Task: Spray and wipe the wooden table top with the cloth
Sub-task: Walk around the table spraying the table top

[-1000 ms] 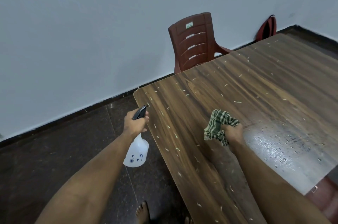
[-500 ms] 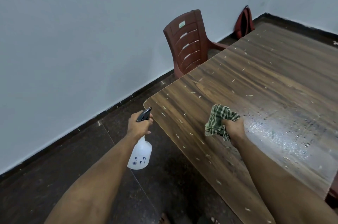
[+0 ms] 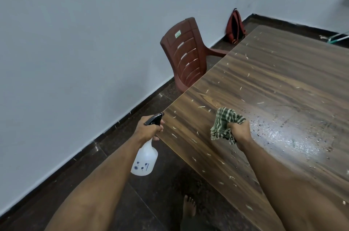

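Observation:
The wooden table top (image 3: 264, 83) fills the right side, strewn with pale shavings. A wet, glistening patch of droplets (image 3: 294, 140) lies to the right of my right hand. My right hand (image 3: 239, 132) grips a bunched green-checked cloth (image 3: 224, 123) just above the table near its left edge. My left hand (image 3: 149, 129) holds a white spray bottle (image 3: 144, 161) by its black trigger head, which points at the table's near-left corner. The bottle hangs beside the table over the floor.
A red-brown plastic chair (image 3: 187, 55) stands at the table's left edge by the white wall. A red backpack (image 3: 234, 27) leans in the far corner. A green-headed mop or broom (image 3: 338, 39) lies at far right. My bare foot (image 3: 188, 208) stands on the dark tiled floor.
The view has swung and the table corner now sits nearer both hands. Both hands keep their grips on bottle and cloth, which stay about the same distance apart.

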